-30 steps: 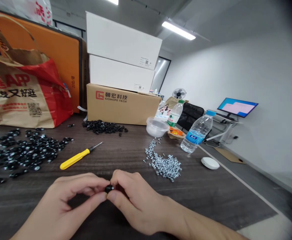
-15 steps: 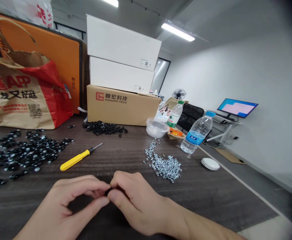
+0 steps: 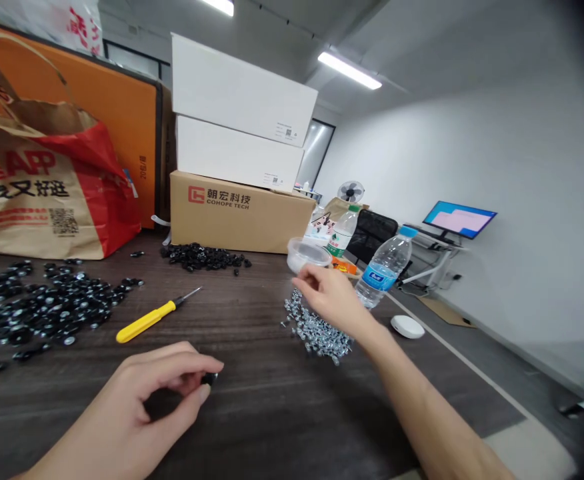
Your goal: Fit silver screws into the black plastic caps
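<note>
My left hand (image 3: 162, 380) pinches a small black plastic part (image 3: 209, 379) between thumb and fingertips, low over the dark wood-grain table (image 3: 272, 413). My right hand (image 3: 332, 298) hangs above a heap of silver screws (image 3: 317, 330), its fingers slightly apart and nothing visible in them. A transparent plastic bowl (image 3: 308, 255) stands just beyond those fingertips. Left of my hands lie a yellow-handled screwdriver (image 3: 145, 322), scattered black parts with metal centres (image 3: 47, 307), and a smaller heap of black parts (image 3: 197, 257).
A cardboard box (image 3: 232, 220) with white boxes (image 3: 237, 113) stacked on it and a red-and-brown paper bag (image 3: 47, 193) stand along the back. A water bottle (image 3: 385, 267) and a round white device (image 3: 407, 327) sit near the table's right edge.
My right hand has let go of the black part and moved up and right over the screws. My left hand keeps the part and has shifted slightly left.
</note>
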Tool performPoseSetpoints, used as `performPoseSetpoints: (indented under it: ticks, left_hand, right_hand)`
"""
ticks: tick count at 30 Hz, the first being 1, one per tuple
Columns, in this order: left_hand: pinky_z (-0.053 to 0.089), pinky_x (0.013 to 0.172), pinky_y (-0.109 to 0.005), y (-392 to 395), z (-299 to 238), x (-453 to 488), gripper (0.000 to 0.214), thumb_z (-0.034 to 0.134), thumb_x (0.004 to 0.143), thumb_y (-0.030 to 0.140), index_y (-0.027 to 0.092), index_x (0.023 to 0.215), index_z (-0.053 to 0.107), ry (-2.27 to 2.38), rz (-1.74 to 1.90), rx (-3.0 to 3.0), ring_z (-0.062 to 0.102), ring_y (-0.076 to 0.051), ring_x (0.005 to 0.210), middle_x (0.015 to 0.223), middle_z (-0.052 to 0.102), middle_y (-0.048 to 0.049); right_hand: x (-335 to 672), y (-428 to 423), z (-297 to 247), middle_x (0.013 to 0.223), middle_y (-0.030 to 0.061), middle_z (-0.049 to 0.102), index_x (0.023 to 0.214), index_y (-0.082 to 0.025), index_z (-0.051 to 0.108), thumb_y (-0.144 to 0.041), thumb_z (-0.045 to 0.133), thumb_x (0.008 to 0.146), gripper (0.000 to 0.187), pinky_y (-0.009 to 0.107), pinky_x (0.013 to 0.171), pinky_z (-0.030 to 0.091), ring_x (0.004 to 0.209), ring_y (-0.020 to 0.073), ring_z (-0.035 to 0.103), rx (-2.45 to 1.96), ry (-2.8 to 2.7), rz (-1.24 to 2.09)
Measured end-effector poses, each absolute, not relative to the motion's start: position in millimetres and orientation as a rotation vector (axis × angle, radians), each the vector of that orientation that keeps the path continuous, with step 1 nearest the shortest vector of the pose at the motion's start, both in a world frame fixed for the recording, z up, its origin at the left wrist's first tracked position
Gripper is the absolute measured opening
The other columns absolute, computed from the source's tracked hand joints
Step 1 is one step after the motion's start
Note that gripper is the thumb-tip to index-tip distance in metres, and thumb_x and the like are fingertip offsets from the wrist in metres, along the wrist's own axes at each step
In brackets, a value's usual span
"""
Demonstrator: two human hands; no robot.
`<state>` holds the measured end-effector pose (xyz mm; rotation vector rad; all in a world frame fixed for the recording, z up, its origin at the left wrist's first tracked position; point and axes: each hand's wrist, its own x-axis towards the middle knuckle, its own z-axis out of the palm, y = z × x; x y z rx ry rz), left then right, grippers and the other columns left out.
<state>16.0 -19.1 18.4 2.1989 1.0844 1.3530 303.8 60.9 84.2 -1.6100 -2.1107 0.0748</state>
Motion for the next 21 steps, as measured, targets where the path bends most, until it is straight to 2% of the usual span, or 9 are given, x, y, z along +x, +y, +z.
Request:
performPoseSetpoints:
  ticks: [3,6,9,11,12,16,21]
  left_hand:
    - [0.058,0.053,-0.012,-17.6,13.0,16.4,0.012,0.064,0.08,0.025,0.03,0.082,0.075,1.155,1.208,2.079,0.074,-0.013,0.059,0.075,0.079,0.005]
    - [0.061,0.061,-0.014,-16.6,4.8,15.9,0.009,0.064,0.082,0.027,0.029,0.083,0.073,1.182,1.109,2.036,0.076,-0.014,0.065,0.078,0.079,0.0047]
    - [0.058,0.049,-0.012,-15.7,5.7,16.9,0.016,0.067,0.079,0.031,0.033,0.091,0.078,1.204,1.246,2.079,0.075,-0.014,0.059,0.078,0.08,0.005]
    - [0.054,0.043,-0.01,-15.2,11.6,17.8,0.015,0.069,0.077,0.03,0.035,0.085,0.08,1.154,1.314,2.126,0.075,-0.014,0.057,0.077,0.081,0.0048]
    - [0.054,0.045,-0.009,-15.0,15.0,17.9,0.013,0.069,0.077,0.028,0.034,0.08,0.08,1.105,1.32,2.148,0.075,-0.014,0.058,0.077,0.081,0.0043]
    - [0.056,0.054,-0.01,-14.9,20.4,15.4,0.008,0.073,0.076,0.026,0.031,0.074,0.079,0.987,1.292,2.187,0.071,-0.012,0.056,0.077,0.078,0.0036]
    - [0.047,0.035,-0.013,-18.3,6.1,13.9,0.008,0.072,0.074,0.037,0.033,0.075,0.079,1.261,1.228,2.095,0.071,-0.016,0.054,0.072,0.078,0.0034]
  right_hand:
    - [352.0,79.2,90.6,0.068,0.0026,0.061,0.074,-0.016,0.06,-0.021,0.067,0.084,0.013,0.027,0.057,0.03,0.061,0.0138,0.05,-1.816,-2.151,0.058]
    - [379.9,86.5,84.1,0.068,0.0024,0.063,0.073,-0.015,0.065,-0.023,0.075,0.079,0.014,0.025,0.055,0.035,0.058,0.0123,0.052,-1.974,-2.238,0.142]
    - [389.5,91.3,73.0,0.074,0.0001,0.064,0.08,-0.014,0.066,-0.032,0.073,0.087,0.021,0.026,0.062,0.047,0.063,0.0124,0.057,-2.071,-2.312,0.194]
    - [390.9,94.6,67.2,0.078,-0.0001,0.065,0.085,-0.013,0.066,-0.036,0.068,0.094,0.025,0.029,0.067,0.052,0.068,0.0132,0.061,-2.104,-2.345,0.206]
    - [391.0,95.9,65.2,0.08,0.0004,0.066,0.086,-0.013,0.066,-0.037,0.067,0.095,0.025,0.03,0.069,0.054,0.07,0.0137,0.062,-2.111,-2.36,0.214]
    - [389.2,98.2,62.6,0.085,0.0018,0.068,0.089,-0.013,0.067,-0.036,0.065,0.097,0.024,0.031,0.073,0.056,0.075,0.015,0.066,-2.091,-2.406,0.244]
    - [384.5,97.9,61.8,0.084,0.002,0.067,0.087,-0.013,0.066,-0.035,0.064,0.097,0.025,0.033,0.076,0.055,0.077,0.0154,0.065,-2.021,-2.375,0.151]
